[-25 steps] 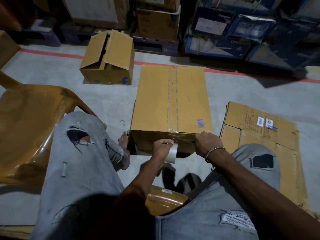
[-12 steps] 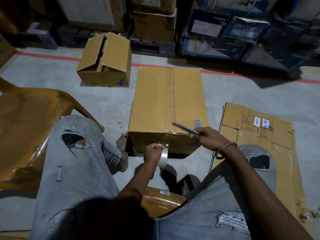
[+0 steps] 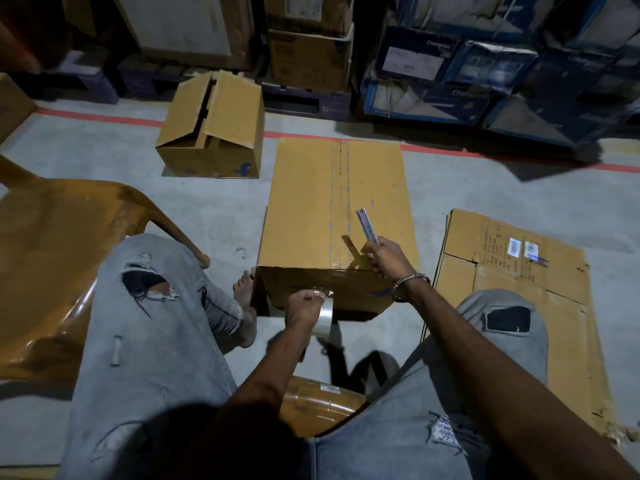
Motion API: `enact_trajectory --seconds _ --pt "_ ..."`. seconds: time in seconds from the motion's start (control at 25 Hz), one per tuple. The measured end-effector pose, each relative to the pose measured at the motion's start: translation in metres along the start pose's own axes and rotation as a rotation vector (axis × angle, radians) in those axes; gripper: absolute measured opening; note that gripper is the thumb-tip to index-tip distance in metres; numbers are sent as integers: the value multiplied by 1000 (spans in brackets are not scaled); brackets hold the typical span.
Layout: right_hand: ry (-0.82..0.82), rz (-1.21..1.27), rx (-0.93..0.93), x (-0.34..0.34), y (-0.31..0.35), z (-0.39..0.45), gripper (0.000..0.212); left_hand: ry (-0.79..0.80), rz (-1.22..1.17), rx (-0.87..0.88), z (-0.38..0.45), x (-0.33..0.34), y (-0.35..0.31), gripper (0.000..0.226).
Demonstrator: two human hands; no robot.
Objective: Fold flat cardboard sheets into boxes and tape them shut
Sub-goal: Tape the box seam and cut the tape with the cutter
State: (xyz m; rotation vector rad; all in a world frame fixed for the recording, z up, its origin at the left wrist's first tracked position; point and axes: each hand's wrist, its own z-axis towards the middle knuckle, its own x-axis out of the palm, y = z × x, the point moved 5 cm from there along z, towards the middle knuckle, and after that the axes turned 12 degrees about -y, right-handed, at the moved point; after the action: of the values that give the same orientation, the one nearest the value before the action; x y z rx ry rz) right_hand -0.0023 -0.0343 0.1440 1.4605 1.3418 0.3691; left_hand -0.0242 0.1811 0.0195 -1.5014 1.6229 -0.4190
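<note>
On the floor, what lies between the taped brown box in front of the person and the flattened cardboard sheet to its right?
Only bare grey concrete floor shows between the taped brown cardboard box and the flattened cardboard sheet, in the head view; the right forearm hides the nearest part.

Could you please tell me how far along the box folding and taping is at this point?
Done: the big box in front is folded, with tape along its top seam. In hand: the left hand holds the tape roll; the right hand holds a cutter over the box. Left: the flat cardboard lies unfolded, and the small box has open flaps.
</note>
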Motion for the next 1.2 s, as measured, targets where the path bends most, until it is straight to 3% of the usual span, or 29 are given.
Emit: enact_trajectory --seconds 0.2,0.48,0.64,0.84,1.04,1.12,1.2 --pt "-100 -645 -325 15 -15 6 71 -16 -17 -7 2 -2 -3 3" --pt "-144 -1024 -511 23 -19 13 68 1 3 -33 1 -1 2 9" --pt "-107 -1043 -451 24 -17 16 80 4 16 -50 -1 -3 1 4" --pt "-210 -1038 -471 28 -16 9 88 8 -2 -40 -10 -7 -8 6" --pt "-73 -989 -357 24 -14 16 80 45 8 29 -27 -16 -42 6" --pt "-154 -729 -240 12 -8 24 69 96 58 71 -34 -20 -70 4" --pt "-269 -576 -236 -2 0 36 47 173 103 123 -40 -30 -101 3"
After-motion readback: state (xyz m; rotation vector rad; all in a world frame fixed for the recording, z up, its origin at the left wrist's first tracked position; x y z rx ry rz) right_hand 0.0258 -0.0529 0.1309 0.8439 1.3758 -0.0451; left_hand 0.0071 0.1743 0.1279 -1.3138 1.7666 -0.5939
